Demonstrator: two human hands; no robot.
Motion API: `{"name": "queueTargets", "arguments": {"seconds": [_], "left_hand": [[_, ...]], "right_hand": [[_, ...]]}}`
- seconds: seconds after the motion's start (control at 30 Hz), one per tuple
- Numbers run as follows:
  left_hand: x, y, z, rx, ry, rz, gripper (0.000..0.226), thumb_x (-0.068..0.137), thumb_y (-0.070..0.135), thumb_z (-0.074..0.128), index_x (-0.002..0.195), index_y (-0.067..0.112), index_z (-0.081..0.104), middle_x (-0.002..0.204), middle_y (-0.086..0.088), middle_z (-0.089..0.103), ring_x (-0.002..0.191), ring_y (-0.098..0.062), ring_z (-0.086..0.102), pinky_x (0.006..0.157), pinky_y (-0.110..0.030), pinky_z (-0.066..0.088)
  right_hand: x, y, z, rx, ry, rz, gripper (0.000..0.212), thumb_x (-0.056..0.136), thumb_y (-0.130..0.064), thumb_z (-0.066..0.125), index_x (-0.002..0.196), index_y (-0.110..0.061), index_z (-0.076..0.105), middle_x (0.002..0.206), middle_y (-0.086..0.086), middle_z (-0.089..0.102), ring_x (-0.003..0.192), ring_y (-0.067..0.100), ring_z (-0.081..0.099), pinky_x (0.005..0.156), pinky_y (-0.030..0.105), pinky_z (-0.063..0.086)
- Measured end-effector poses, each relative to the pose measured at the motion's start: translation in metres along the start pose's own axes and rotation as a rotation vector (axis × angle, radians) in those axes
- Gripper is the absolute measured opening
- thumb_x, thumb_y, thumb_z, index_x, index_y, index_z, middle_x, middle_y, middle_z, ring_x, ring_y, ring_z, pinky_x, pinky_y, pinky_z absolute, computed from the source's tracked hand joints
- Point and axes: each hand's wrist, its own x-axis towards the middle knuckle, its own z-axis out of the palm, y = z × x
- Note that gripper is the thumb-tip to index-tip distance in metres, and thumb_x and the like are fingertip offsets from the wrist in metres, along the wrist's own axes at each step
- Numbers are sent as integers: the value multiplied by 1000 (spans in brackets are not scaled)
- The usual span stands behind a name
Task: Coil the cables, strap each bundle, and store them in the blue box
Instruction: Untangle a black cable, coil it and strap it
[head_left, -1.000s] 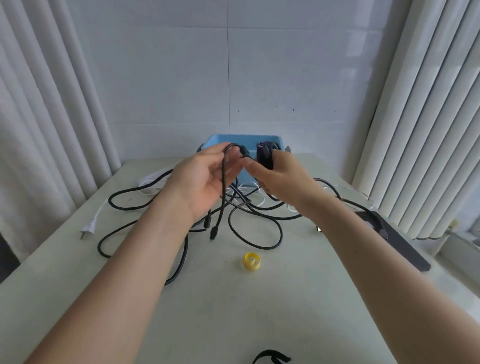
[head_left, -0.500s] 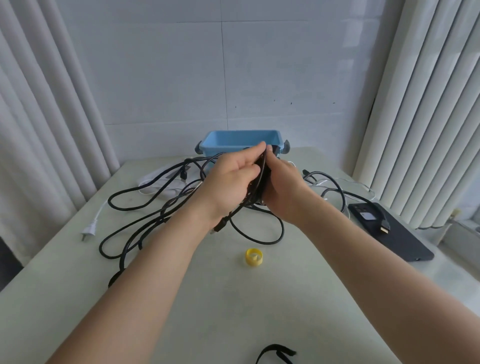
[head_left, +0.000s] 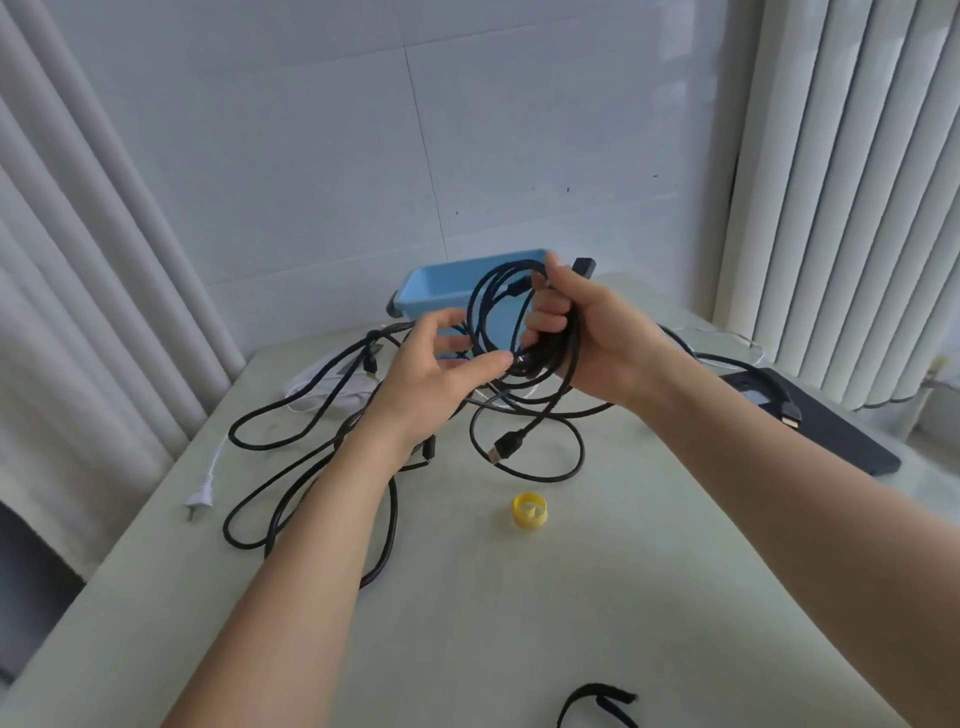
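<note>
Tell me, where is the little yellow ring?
In the head view the yellow ring lies on the table, near its middle, a little nearer the camera than the black USB plug.

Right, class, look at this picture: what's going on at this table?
A person is coiling a black cable. The right hand grips the loops in the air in front of the blue box, while the left hand pinches the coil's lower edge. A USB plug trails below. No strap is on it yet; a black strap lies in the foreground, and other cables lie loose.
</note>
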Motion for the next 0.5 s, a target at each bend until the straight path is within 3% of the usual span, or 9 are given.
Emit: {"name": "queueTargets", "arguments": {"seconds": [0.1, 0.2, 0.33, 0.4, 0.5], "left_hand": [[-6, -2, 8, 23, -234, -168, 90, 65, 66, 77, 142, 31, 45, 117, 12, 68, 112, -5, 63, 103, -42, 50], [-11, 0, 14, 74, -419, -105, 63, 78, 59, 75, 128, 23, 60, 104, 4, 76, 100, -14, 71, 97, -39, 54], [-13, -7, 10, 43, -625, -11, 35, 91, 40, 60, 110, 12, 71, 83, -3, 72, 78, -18, 67, 75, -26, 52], [-10, -16, 9, -95, -580, 5, 34, 93, 35, 59, 102, 6, 74, 68, -3, 59, 64, -14, 53, 63, -22, 46], [0, -21, 5, -393, -250, -123, 27, 81, 34, 69, 85, 8, 75, 63, 0, 54, 60, -11, 45, 52, -19, 40]], "right_hand": [[2, -3, -4, 75, 7, -73, 29, 99, -41, 55, 80, -19, 51, 55, -10, 31, 50, 7, 32, 62, 23, 44], [2, -9, -5, 127, -4, -119, 40, 97, -49, 53, 69, -22, 43, 50, -10, 25, 46, 7, 28, 57, 23, 43], [0, -14, -8, 140, 15, -126, 42, 94, -53, 55, 68, -20, 45, 48, -11, 25, 43, 6, 27, 56, 21, 41], [0, -16, -12, 117, -22, -102, 39, 91, -49, 60, 70, -21, 43, 46, -11, 25, 42, 6, 26, 55, 20, 39], [-1, -19, -20, 25, -164, -24, 39, 88, -33, 67, 69, -24, 35, 44, -11, 25, 40, 6, 27, 56, 20, 35]]}}
